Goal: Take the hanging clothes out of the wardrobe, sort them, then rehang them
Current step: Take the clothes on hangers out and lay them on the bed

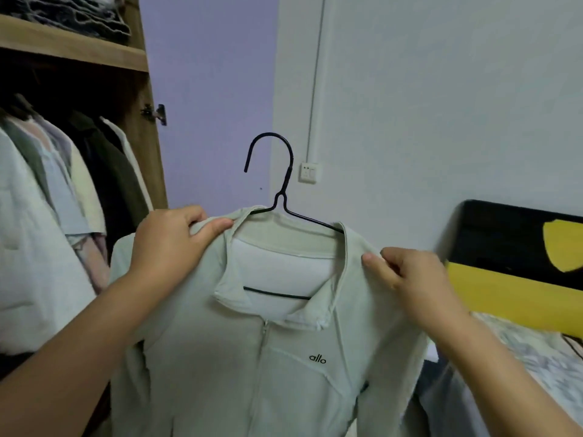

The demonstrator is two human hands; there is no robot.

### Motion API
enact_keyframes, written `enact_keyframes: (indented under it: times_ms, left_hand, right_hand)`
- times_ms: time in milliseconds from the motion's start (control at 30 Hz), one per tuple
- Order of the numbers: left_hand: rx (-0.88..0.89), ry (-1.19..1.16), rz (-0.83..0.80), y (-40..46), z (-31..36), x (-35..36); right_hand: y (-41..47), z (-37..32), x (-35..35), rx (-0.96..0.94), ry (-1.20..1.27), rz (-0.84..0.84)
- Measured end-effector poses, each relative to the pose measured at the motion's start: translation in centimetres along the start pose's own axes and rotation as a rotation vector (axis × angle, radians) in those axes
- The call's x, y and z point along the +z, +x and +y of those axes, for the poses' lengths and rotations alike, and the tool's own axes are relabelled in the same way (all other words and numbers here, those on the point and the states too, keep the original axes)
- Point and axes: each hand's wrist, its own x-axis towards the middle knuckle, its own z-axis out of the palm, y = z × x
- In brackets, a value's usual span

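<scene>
A pale green zip jacket (284,367) with a small black logo hangs on a black wire hanger (282,187), held up in front of me. My left hand (172,244) pinches the jacket's left shoulder by the collar. My right hand (407,279) pinches its right shoulder. The hanger's hook is free in the air and hangs on nothing. The open wardrobe (148,146) stands at the left with several garments (47,197) hanging inside.
Folded dark clothes (79,17) lie on the wardrobe's top shelf. A bed (530,351) with a black and yellow headboard (511,257) is at the right. A wall socket (308,172) sits behind the hanger.
</scene>
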Motion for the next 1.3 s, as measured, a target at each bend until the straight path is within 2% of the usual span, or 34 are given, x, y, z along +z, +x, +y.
enact_keyframes:
  times_ms: [267,367,500,633,1033,1300]
  left_hand:
    - [0.000,-0.115,-0.182,-8.5,9.4,1.5]
    - [0.050,-0.166,-0.268,-10.6,11.0,1.6]
    - [0.149,-0.244,-0.320,-12.4,13.0,1.5]
    - [0.336,-0.284,-0.368,-14.1,14.6,1.3]
    - [0.532,-0.556,-0.562,-23.1,24.0,-1.5]
    - [0.663,-0.695,-0.682,-30.8,33.9,0.6]
  right_hand:
    - [-13.2,5.3,-6.9,-0.014,-0.230,0.225]
    - [-17.3,5.7,-9.3,-0.028,-0.317,0.284]
    - [-23.0,5.3,-12.4,0.043,-0.393,0.383]
    - [-28.9,3.5,-14.3,0.184,-0.453,0.463]
    - [-47.7,-5.5,-18.4,0.625,-0.556,0.590]
    - [-57.9,-6.3,-22.8,0.887,-0.575,0.686]
